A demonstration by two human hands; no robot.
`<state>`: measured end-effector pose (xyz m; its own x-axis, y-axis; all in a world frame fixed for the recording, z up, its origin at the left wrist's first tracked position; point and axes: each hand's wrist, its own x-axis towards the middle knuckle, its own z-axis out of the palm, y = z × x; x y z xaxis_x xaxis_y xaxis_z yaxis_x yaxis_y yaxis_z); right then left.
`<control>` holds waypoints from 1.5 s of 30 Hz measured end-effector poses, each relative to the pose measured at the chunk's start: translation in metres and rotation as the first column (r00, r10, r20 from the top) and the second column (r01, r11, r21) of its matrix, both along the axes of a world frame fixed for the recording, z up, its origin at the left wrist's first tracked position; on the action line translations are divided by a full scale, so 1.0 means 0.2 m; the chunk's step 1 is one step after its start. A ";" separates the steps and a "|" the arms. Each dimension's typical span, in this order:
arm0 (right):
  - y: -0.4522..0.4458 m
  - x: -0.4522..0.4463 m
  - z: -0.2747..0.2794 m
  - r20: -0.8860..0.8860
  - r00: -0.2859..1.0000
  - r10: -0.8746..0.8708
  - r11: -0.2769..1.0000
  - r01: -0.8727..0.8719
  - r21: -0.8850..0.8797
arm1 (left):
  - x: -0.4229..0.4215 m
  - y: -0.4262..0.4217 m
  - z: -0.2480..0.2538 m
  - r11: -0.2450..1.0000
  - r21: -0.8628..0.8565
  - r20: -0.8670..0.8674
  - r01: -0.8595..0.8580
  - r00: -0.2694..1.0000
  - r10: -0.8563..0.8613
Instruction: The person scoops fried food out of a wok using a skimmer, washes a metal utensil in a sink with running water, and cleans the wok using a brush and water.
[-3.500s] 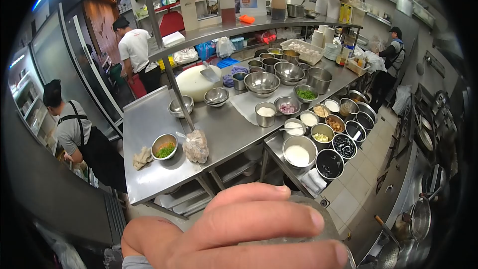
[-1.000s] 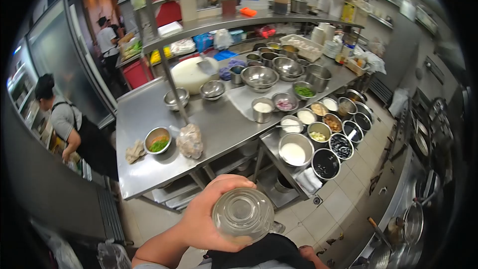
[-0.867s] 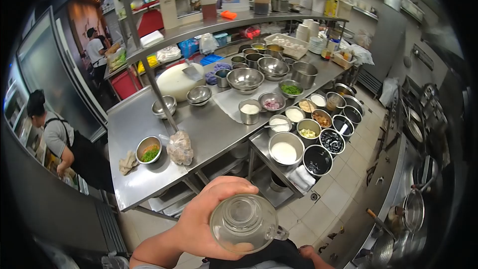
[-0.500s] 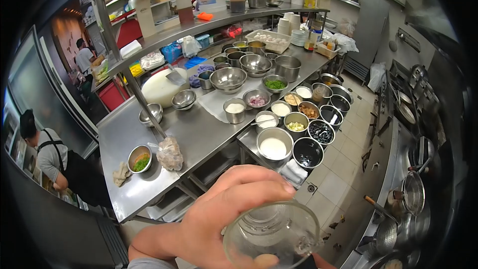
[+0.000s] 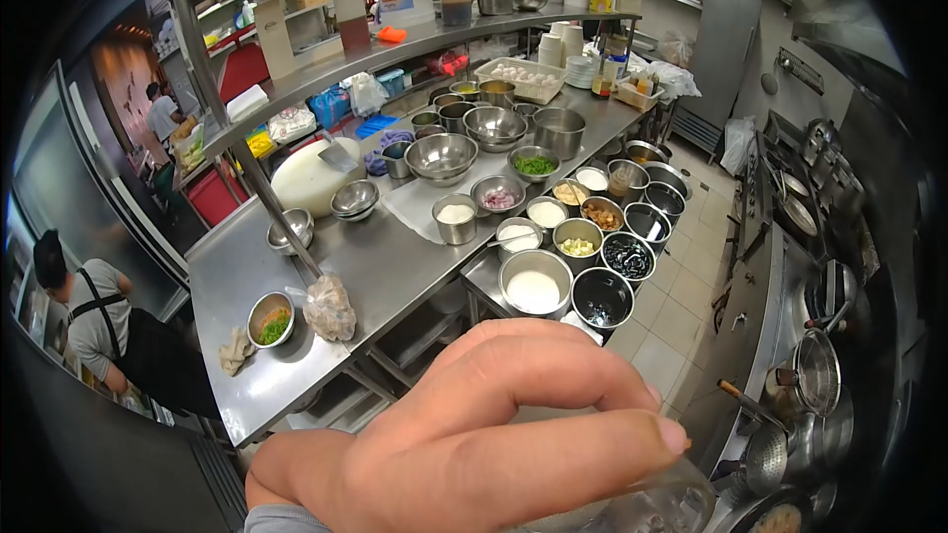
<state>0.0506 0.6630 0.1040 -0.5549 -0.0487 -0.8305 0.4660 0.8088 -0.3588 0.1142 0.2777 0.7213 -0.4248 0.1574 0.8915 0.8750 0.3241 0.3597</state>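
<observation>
My left hand (image 5: 494, 434) reaches in from the bottom left, its fingers bent together over a clear round glass vessel (image 5: 667, 503). Only part of the glass shows, low at the frame's bottom edge; the hand covers the rest, so its exact kind and contents cannot be made out. My right hand is out of view. Beyond my left hand stand a pot of white powder or liquid (image 5: 534, 289) and a pot of dark liquid (image 5: 602, 297). Near them is a small pot of pale chopped pieces (image 5: 577, 246).
A long steel table (image 5: 395, 281) carries metal bowls, chopped greens (image 5: 534, 165) and a plastic bag (image 5: 329, 308). To the right runs a cooking range with a mesh strainer (image 5: 819, 372) and a perforated ladle (image 5: 765, 459). A person in an apron (image 5: 148, 360) stands at the left.
My left hand has turned and come up closer to the camera, now hiding most of the glass. The glass has moved right and down. The view has shifted slightly.
</observation>
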 end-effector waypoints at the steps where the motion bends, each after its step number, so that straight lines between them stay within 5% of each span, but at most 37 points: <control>1: -0.01 -0.03 0.00 0.042 0.998 0.055 0.998 -0.055 0.013 | 0.02 0.04 0.00 0.993 0.079 0.095 -0.092 0.992 0.084; 9: -0.01 -0.04 0.00 0.004 0.981 0.193 0.979 -0.193 0.062 | 0.03 0.03 -0.02 0.967 0.120 0.194 -0.225 0.961 0.200; 12: -0.02 -0.07 0.04 0.111 0.981 0.159 0.985 -0.164 0.045 | -0.06 -0.13 -0.05 0.983 -0.185 0.013 0.020 1.000 -0.018; 15: -0.01 -0.06 0.04 0.154 0.980 0.125 0.991 -0.129 0.017 | -0.07 -0.15 -0.05 0.965 -0.259 -0.097 0.038 0.993 -0.065; 18: -0.04 -0.05 0.18 0.108 0.987 0.120 0.989 -0.129 0.078 | -0.01 -0.07 0.01 0.956 -0.295 0.005 -0.001 1.000 0.003; 21: -0.05 -0.05 0.13 0.062 0.997 0.040 0.997 -0.044 0.070 | 0.04 0.11 -0.02 0.962 0.140 0.203 -0.236 0.957 0.205; 23: -0.04 -0.07 0.13 0.097 0.983 0.155 0.979 -0.166 0.118 | 0.04 0.11 -0.01 0.964 0.154 0.239 -0.219 0.954 0.179; 27: -0.01 -0.04 0.10 0.098 0.989 0.110 0.988 -0.120 0.099 | 0.00 0.03 -0.02 0.989 0.117 0.274 -0.090 0.960 0.055; 30: 0.01 -0.04 0.02 0.049 0.998 0.036 0.998 -0.038 0.056 | -0.07 -0.07 -0.06 0.969 -0.218 0.168 0.115 0.983 -0.079; 36: 0.01 -0.03 0.00 0.118 0.977 0.178 0.981 -0.186 0.061 | -0.11 -0.02 -0.08 0.975 -0.109 0.090 0.193 0.979 -0.184; 39: 0.01 -0.03 0.05 0.084 0.986 0.143 0.988 -0.147 0.049 | -0.08 0.05 -0.05 0.974 -0.123 0.105 0.189 0.979 -0.176; 41: 0.01 -0.03 0.07 0.064 0.969 0.239 0.967 -0.243 0.076 | -0.01 0.19 0.02 0.989 0.067 0.302 -0.130 0.948 0.104; 45: 0.04 -0.02 0.00 0.022 0.976 0.216 0.975 -0.217 0.046 | -0.06 0.18 0.00 0.984 0.099 0.275 -0.149 0.954 0.117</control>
